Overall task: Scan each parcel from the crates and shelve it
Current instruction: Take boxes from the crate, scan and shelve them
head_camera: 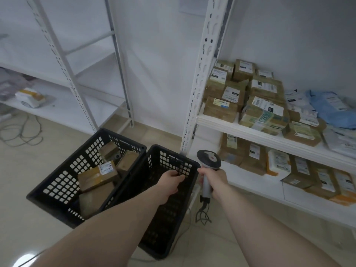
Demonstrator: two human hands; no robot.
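Observation:
Two black plastic crates stand side by side on the floor. The left crate (63,180) holds several brown cardboard parcels (97,177) with white labels. The right crate (163,218) looks dark inside, and I see no parcel in it. My left hand (170,183) reaches over the right crate with its fingers curled at the crate's far rim. My right hand (215,183) grips the handle of a grey barcode scanner (209,160), head pointing up, just right of that crate. The scanner's cable hangs to the floor.
A white metal rack (256,135) on the right carries several labelled brown parcels (264,110) on two shelves, plus white and blue bags at its right end. Another white rack (63,105) at the back left holds a small white-and-yellow box. Loose cables lie on the tiled floor at left.

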